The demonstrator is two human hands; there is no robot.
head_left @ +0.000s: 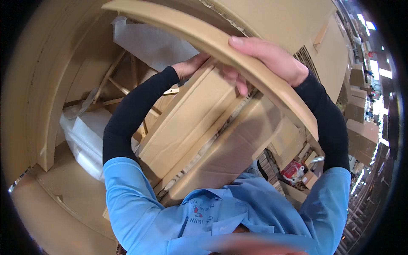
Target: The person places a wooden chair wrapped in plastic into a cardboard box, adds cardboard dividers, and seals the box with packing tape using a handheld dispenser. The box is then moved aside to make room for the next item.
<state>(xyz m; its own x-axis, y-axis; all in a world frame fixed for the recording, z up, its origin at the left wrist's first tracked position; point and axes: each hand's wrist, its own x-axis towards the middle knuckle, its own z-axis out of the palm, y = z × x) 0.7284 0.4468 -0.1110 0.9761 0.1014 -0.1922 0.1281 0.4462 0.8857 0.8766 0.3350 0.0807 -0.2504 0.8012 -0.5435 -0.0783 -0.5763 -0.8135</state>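
Observation:
A long brown cardboard strip (pixel 178 23) curves across the upper middle of the view. My right hand (pixel 272 57) grips it, the thumb on top and the fingertips showing below. Only the back and wrist of my left hand (pixel 191 66) appear; its fingers go out of sight behind the strip, so what they touch is hidden. Between my arms stands a folded cardboard piece (pixel 191 119) beside the wall of a large carton (pixel 229 148). Inside the carton lie wooden bars (pixel 117 85) joined into a frame, and white foam wrap (pixel 153 44).
More white foam wrap (pixel 87 138) bunches by my left arm. Tall cardboard (pixel 42 85) rises at the left, and a large sheet (pixel 289 21) at the upper right. Beyond my right arm are stacked boxes (pixel 359 131); a red item (pixel 293 170) sits among boxes below.

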